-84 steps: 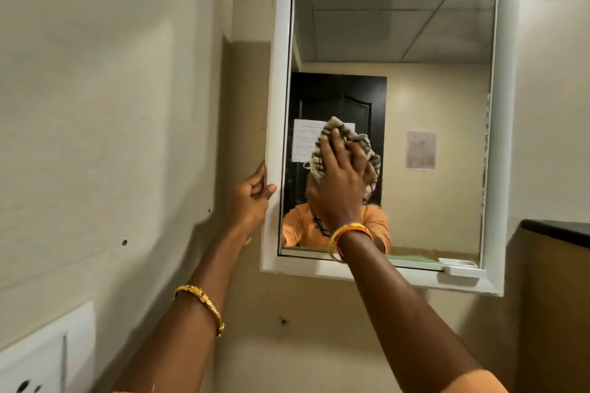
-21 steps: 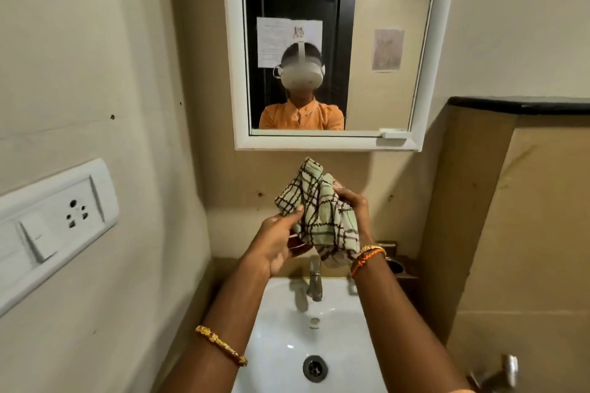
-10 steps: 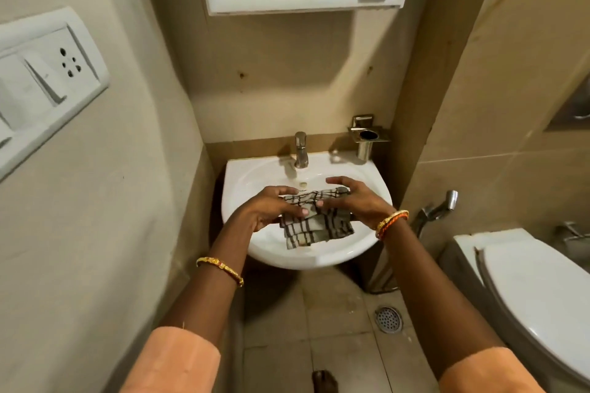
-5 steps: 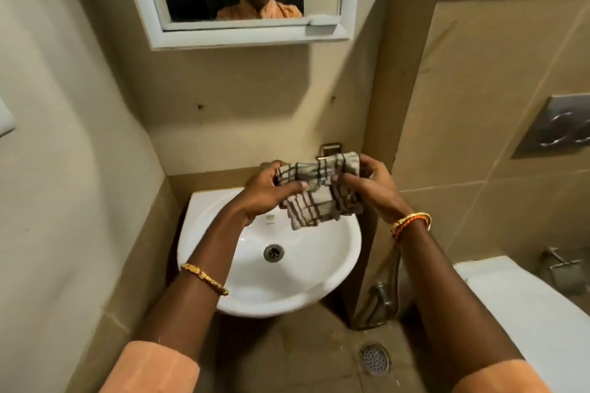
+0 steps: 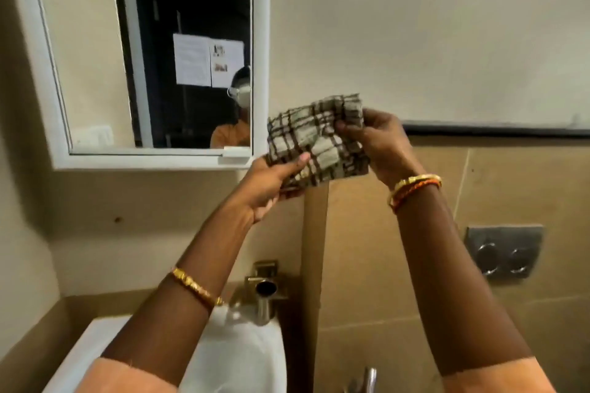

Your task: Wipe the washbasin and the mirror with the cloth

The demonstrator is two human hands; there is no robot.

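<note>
The white-framed mirror point(image 5: 153, 54) hangs on the wall, and everything else is placed from it. Below it, low and partly hidden by the left forearm, sits the white washbasin point(image 5: 242, 357). Just right of the mirror's lower right corner the left hand point(image 5: 271, 182) grips the lower left edge of the folded checked cloth point(image 5: 317, 140), thumb on top. The cloth's long axis runs roughly level, leading rightward away from the mirror to the right hand point(image 5: 380, 143), which pinches its upper right end. The left hand is nearer the glass, so a wipe there would probably start from that side. Half a second ago the cloth was held over the basin; now it is raised to mirror height.
</note>
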